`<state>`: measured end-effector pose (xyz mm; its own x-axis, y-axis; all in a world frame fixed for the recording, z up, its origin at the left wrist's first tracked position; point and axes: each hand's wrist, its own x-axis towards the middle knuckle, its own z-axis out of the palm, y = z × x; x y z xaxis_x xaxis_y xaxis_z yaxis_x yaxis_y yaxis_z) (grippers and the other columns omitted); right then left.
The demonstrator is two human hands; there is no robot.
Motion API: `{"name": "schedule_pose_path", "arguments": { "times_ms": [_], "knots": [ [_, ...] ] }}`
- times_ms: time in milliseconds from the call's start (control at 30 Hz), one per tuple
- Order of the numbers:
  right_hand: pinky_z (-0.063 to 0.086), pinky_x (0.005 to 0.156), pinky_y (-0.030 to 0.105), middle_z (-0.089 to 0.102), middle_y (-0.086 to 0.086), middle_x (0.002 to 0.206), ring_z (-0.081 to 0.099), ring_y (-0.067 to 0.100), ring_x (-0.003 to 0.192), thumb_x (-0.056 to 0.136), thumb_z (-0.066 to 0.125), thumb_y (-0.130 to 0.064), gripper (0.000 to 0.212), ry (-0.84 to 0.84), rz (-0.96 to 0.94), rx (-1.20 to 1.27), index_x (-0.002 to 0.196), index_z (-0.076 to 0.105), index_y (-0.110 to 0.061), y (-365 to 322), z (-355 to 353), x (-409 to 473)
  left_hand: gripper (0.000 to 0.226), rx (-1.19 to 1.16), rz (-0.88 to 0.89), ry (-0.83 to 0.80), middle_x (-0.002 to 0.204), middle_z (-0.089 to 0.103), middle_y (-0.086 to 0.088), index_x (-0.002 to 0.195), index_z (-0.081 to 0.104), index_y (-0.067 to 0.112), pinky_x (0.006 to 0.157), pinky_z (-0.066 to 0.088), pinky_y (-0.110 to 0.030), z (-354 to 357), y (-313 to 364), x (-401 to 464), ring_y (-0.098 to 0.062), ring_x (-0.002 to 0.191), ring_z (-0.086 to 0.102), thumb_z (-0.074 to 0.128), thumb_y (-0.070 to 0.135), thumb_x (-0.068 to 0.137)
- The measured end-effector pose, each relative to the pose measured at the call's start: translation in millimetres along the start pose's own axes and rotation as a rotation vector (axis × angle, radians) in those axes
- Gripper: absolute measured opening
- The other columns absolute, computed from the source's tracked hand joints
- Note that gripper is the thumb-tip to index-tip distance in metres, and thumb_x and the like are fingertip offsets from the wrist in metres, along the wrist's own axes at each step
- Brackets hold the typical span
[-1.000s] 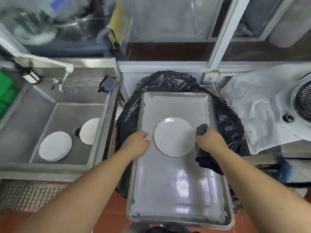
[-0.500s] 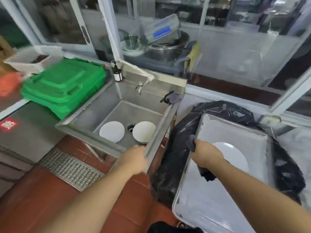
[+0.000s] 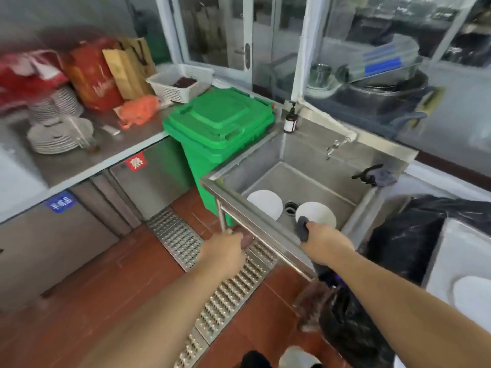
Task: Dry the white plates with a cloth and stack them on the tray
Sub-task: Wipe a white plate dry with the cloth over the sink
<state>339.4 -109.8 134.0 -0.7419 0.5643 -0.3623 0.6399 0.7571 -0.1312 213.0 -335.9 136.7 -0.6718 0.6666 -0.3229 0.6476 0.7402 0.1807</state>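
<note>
Stainless counters and red floor tiles ring a steel sink (image 3: 353,216). Right hand (image 3: 325,244) grips a dark grey cloth (image 3: 302,229) over the sink's near rim, just beside a white plate (image 3: 318,212); a second plate (image 3: 265,203) lies left of the drain. Left hand (image 3: 225,251) hangs below the rim, fingers loosely curled, holding nothing. One dried plate (image 3: 474,296) sits on the tray (image 3: 451,243). Blue and red cabinet labels are too blurred to read.

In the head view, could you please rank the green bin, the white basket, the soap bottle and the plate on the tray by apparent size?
1. green bin
2. white basket
3. plate on the tray, though it is cut off by the frame edge and nearer the camera, so unsure
4. soap bottle
</note>
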Motion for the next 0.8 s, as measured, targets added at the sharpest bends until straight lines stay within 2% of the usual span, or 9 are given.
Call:
{"name": "schedule_pose_path", "arguments": {
  "times_ms": [100, 233, 333, 433, 567, 667, 800],
  "knots": [
    [0.052, 0.087, 0.047, 0.066, 0.014, 0.129, 0.064, 0.039, 0.115, 0.098, 0.052, -0.035, 0.049, -0.041, -0.042, -0.048, 0.142, 0.049, -0.014, -34.1, -0.9, 26.9, 0.038, -0.013, -0.027, -0.011, 0.147, 0.055, -0.003, 0.137, 0.059, 0.028, 0.1, 0.057, -0.044, -9.4, -26.3, 7.1, -0.025, 0.121, 0.061, 0.055, 0.035, 0.099],
    [0.047, 0.077, 0.041, 0.07, 0.013, 0.123, 0.067, 0.038, 0.109, 0.095, 0.052, -0.031, 0.046, -0.039, -0.083, -0.039, 0.138, 0.051, -0.016, -61.2, -3.0, 67.4, 0.04, -0.021, -0.056, -0.04, 0.137, 0.059, -0.001, 0.14, 0.057, 0.027, 0.1, 0.056, -0.045, -18.7, -45.0, 32.9, -0.024, 0.122, 0.06, 0.052, 0.033, 0.101],
    [0.054, 0.085, 0.044, 0.069, 0.011, 0.124, 0.066, 0.036, 0.109, 0.095, 0.051, -0.035, 0.046, -0.077, -0.098, -0.042, 0.137, 0.051, -0.017, -72.0, -8.6, 103.6, 0.045, -0.022, -0.072, -0.074, 0.141, 0.056, -0.002, 0.144, 0.054, 0.027, 0.1, 0.056, -0.048, -28.0, -52.2, 65.5, -0.027, 0.125, 0.06, 0.051, 0.036, 0.101],
    [0.055, 0.082, 0.042, 0.067, 0.005, 0.118, 0.067, 0.031, 0.105, 0.091, 0.056, -0.039, 0.042, -0.082, -0.091, 0.013, 0.131, 0.055, -0.023, -71.9, -19.2, 146.6, 0.04, -0.028, -0.082, -0.072, 0.135, 0.057, -0.002, 0.138, 0.057, 0.029, 0.096, 0.057, -0.046, -40.3, -54.2, 110.6, -0.027, 0.123, 0.059, 0.049, 0.041, 0.101],
    [0.056, 0.093, 0.043, 0.064, 0.005, 0.124, 0.063, 0.031, 0.112, 0.093, 0.053, -0.033, 0.041, -0.14, -0.079, -0.003, 0.132, 0.052, -0.02, -60.7, -37.9, 204.9, 0.039, -0.004, -0.123, -0.102, 0.135, 0.059, -0.001, 0.137, 0.06, 0.027, 0.099, 0.056, -0.048, -62.4, -48.0, 173.3, -0.026, 0.121, 0.06, 0.053, 0.027, 0.098],
    [0.056, 0.089, 0.042, 0.067, 0.004, 0.114, 0.061, 0.031, 0.102, 0.091, 0.051, -0.029, 0.038, -0.177, -0.038, 0.019, 0.128, 0.053, -0.02, -51.2, -47.8, 241.2, 0.043, 0.039, -0.134, -0.129, 0.136, 0.059, 0.0, 0.141, 0.056, 0.026, 0.099, 0.056, -0.049, -77.3, -41.1, 214.2, -0.026, 0.12, 0.062, 0.056, 0.029, 0.099],
    [0.056, 0.084, 0.038, 0.066, 0.004, 0.106, 0.061, 0.029, 0.099, 0.09, 0.051, -0.028, 0.034, -0.207, 0.009, 0.051, 0.122, 0.054, -0.018, -37.1, -55.4, 282.0, 0.039, 0.057, -0.151, -0.166, 0.141, 0.06, -0.004, 0.143, 0.054, 0.023, 0.1, 0.057, -0.048, -84.3, -36.7, 262.6, -0.026, 0.12, 0.064, 0.049, 0.031, 0.105]
  ]
}}
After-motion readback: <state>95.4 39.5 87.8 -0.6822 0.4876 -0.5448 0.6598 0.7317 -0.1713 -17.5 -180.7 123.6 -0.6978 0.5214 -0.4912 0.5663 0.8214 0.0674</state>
